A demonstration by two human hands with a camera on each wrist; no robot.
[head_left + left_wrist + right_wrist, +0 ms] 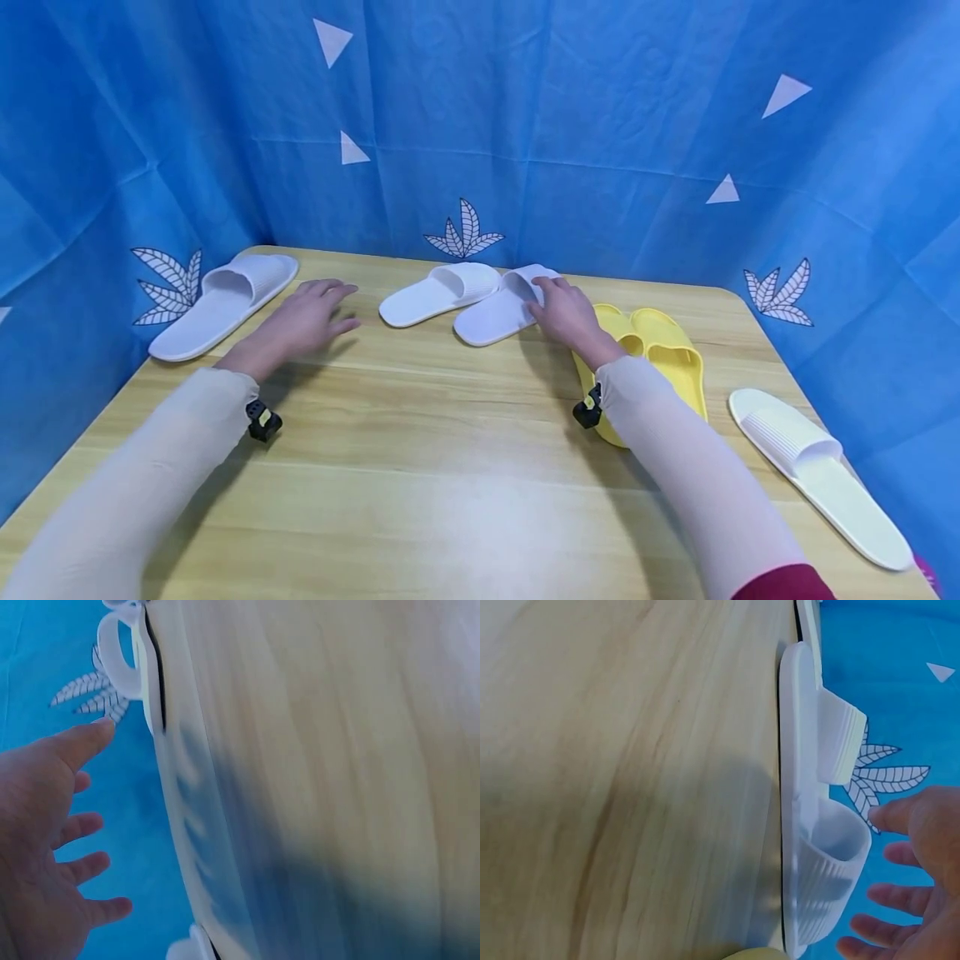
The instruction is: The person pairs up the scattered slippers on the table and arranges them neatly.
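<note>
Over the far left of the table, my left hand [303, 321] hovers with its fingers spread, holding nothing. It is nearest to a large white slipper [198, 325] at the left edge. My right hand [564, 315] hangs above the strap end of a white slipper [491, 321] at the back middle. In the right wrist view, its extended fingers stand apart from that slipper's ribbed strap [825, 896]. A second white slipper [412, 304] lies beside it on the left, their toe ends close together. Both point away to the right.
A pair of yellow slippers [682, 375] lies partly hidden under my right forearm. Near the right edge rests a cream slipper [847, 496], toe end pointing away. Blue curtain [600, 108] with white triangles and leaf prints borders the wooden table [360, 467] at the back and sides.
</note>
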